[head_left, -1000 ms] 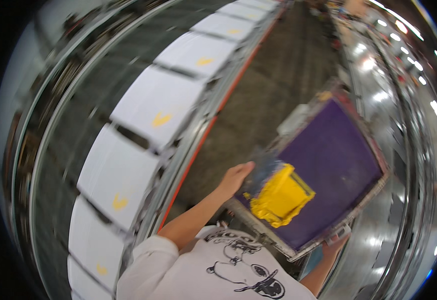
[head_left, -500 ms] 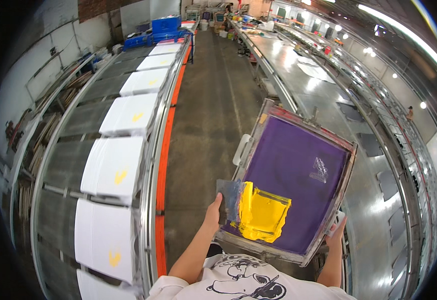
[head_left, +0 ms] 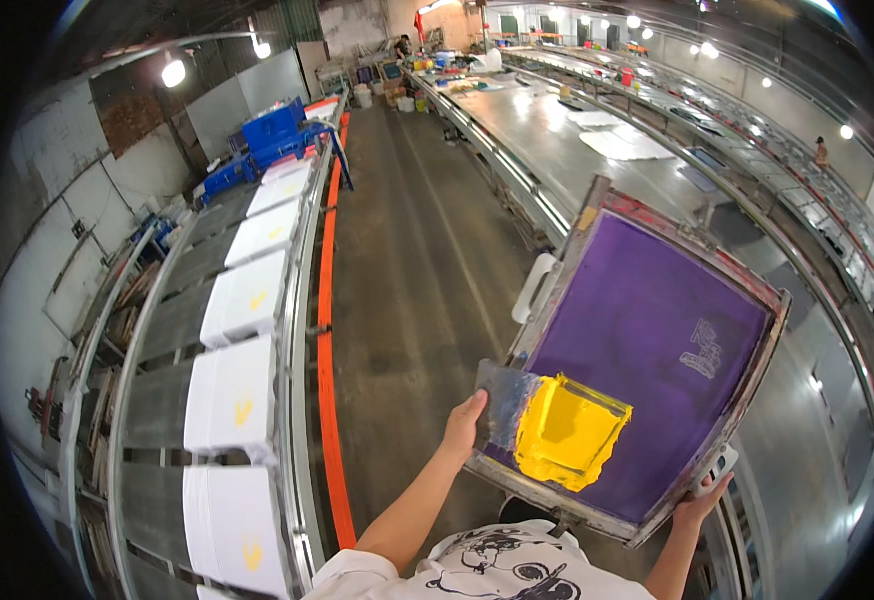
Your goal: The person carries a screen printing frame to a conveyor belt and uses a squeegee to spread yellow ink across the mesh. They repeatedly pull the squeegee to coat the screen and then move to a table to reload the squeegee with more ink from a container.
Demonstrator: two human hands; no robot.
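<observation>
I carry a metal-framed printing screen with a purple mesh [head_left: 647,330] in front of me, tilted over the aisle. My left hand [head_left: 464,425] grips its near left edge together with a grey squeegee [head_left: 502,405] that lies beside a patch of yellow ink [head_left: 569,432]. My right hand [head_left: 702,497] holds the near right corner of the frame from below. A white handle [head_left: 535,288] sticks out from the frame's left side.
A long table on the left carries a row of white garments with small yellow prints [head_left: 232,395], edged by an orange rail [head_left: 325,330]. A concrete aisle [head_left: 407,260] runs ahead. On the right a long metal table [head_left: 597,140] stretches away. Blue crates [head_left: 272,130] stand at the far end.
The view has swung from the left table toward the aisle, now looking straight down it. The screen stays in both hands and sits further right and lower in view.
</observation>
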